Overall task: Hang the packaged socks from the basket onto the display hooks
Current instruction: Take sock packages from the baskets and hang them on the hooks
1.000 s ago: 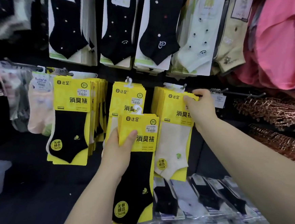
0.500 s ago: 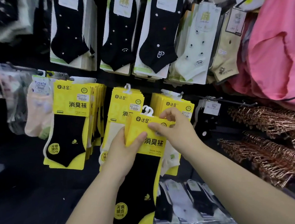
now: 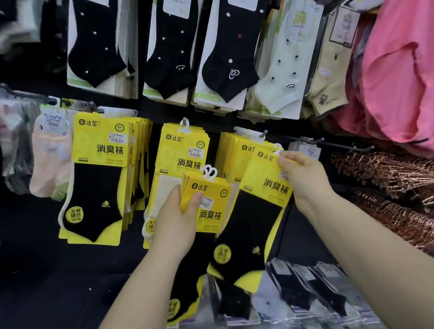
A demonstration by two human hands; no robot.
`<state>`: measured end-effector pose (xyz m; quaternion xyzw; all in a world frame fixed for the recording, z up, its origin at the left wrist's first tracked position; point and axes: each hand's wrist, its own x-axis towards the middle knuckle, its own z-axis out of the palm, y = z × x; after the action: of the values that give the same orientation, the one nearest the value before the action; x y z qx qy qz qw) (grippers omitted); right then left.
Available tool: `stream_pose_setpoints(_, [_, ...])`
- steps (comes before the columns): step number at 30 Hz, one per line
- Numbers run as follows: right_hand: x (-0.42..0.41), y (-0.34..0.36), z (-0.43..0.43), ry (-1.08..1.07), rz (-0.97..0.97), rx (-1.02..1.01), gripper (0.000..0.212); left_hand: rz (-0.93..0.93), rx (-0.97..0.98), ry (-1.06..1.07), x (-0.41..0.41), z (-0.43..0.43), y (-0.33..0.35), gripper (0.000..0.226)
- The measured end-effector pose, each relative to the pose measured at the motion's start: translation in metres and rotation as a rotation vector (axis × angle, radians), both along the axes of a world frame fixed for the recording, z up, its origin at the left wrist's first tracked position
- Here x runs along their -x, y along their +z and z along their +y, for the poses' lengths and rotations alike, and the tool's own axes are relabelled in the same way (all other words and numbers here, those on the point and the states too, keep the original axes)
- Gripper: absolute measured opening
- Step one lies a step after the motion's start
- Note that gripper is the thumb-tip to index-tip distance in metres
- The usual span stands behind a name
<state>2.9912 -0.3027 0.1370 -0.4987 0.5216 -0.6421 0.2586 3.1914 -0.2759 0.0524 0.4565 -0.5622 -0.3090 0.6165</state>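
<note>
Two hands are sharing the job: my left hand [image 3: 176, 219] is gripping a small stack of yellow-carded sock packs [image 3: 211, 203], thumb pressing across the front card, while my right hand [image 3: 302, 178] is pinching the top corner of one black-sock pack [image 3: 262, 194] between thumb and fingers, just under its white plastic hanger [image 3: 277, 149]. That pack is hanging tilted in the air, its lower half overlapping the stack, its hanger sitting just in front of the right-hand row of yellow packs [image 3: 231, 150] and close beside that row's peg tip [image 3: 261, 134]. I am judging this as the hanging step itself, with one pack held apart from the rest and up near a hook, not yet on it. The next move is calling for me to level the card, line the hanger's opening with the peg tip and slide it back over the wire; the hanger is small and the peg is looking full, so aim is mattering. Around me, a middle row [image 3: 183, 151] and a left row [image 3: 98, 158] of the same yellow packs are hanging on their own pegs, dotted black socks [image 3: 170, 51] are hanging above, and a bare peg [image 3: 347, 146] is sticking out to the right. On the right side copper hangers [image 3: 394, 184] and a pink garment [image 3: 406, 71] are crowding in, clear-wrapped packs [image 3: 306, 284] are lying below, and the basket is not showing anywhere.
</note>
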Motion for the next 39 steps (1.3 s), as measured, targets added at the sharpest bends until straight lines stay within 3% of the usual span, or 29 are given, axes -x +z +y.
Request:
stream_pose_setpoints(11, [-0.017,0.015,-0.043,-0.031,0.084,0.061,0.019,-0.007,-0.036,0.002,-0.009,-0.013,-0.009,0.007])
stream_pose_setpoints(17, [-0.023,0.013,-0.068,-0.159,0.109,0.099,0.003,0.032,-0.055,-0.032,-0.010,-0.014,-0.008,0.008])
stream_pose_setpoints(21, [-0.027,0.013,-0.082,-0.218,0.121,0.094,0.022,0.062,-0.055,-0.049,-0.010,-0.014,-0.007,0.008])
stream_pose_setpoints(25, [-0.027,0.015,-0.088,-0.314,0.134,0.003,0.015,0.092,-0.047,-0.052,-0.010,-0.014,-0.005,0.008])
stream_pose_setpoints(28, [-0.027,0.006,-0.073,-0.409,0.177,-0.060,0.041,0.131,-0.054,-0.065,-0.008,-0.012,-0.003,0.009])
stream_pose_setpoints(30, [-0.030,-0.006,-0.053,-0.307,0.213,-0.012,0.034,0.151,-0.064,-0.082,-0.005,-0.009,-0.001,0.009])
stream_pose_setpoints(32, [-0.037,-0.021,-0.026,-0.022,0.278,-0.024,0.024,0.151,-0.067,-0.092,-0.001,-0.006,0.000,0.010])
stream_pose_setpoints(34, [-0.044,-0.033,-0.005,0.186,0.353,-0.081,0.030,0.151,-0.071,-0.109,0.005,-0.002,0.000,0.009])
stream_pose_setpoints(39, [-0.040,-0.033,0.012,0.201,0.395,-0.036,0.023,0.266,-0.076,-0.196,0.017,0.001,-0.001,0.008])
